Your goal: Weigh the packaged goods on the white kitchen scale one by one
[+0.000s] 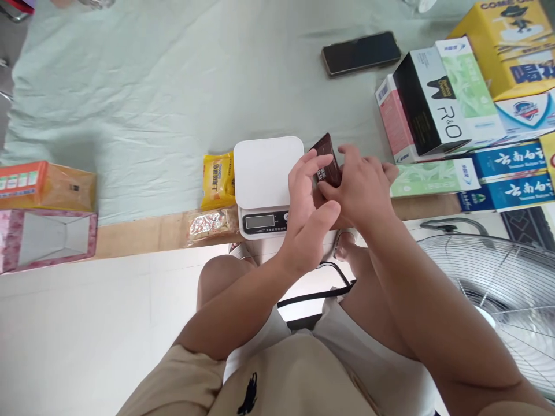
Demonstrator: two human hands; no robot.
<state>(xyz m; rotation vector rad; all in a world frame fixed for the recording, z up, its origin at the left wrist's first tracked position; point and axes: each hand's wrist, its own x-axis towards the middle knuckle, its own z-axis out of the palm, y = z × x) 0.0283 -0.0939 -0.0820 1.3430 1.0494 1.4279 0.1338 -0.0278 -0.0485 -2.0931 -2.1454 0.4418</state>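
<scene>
A dark brown packet with a crimped end stands tilted between my hands, just right of a white kitchen scale. My right hand curls around its right side and holds it; the fingertips are partly hidden. In front of the packet's left side is my left hand, fingers apart and thumb out, close to the packet or touching it. It covers the scale's right edge. The weighing plate is bare, and the display looks blank. Left of the scale are a yellow soap packet and a clear-wrapped snack bar.
A dark phone lies at the upper right. Toothpaste boxes and a yellow carton are stacked on the right. An orange packet and an open pink box sit far left. A floor fan stands below right.
</scene>
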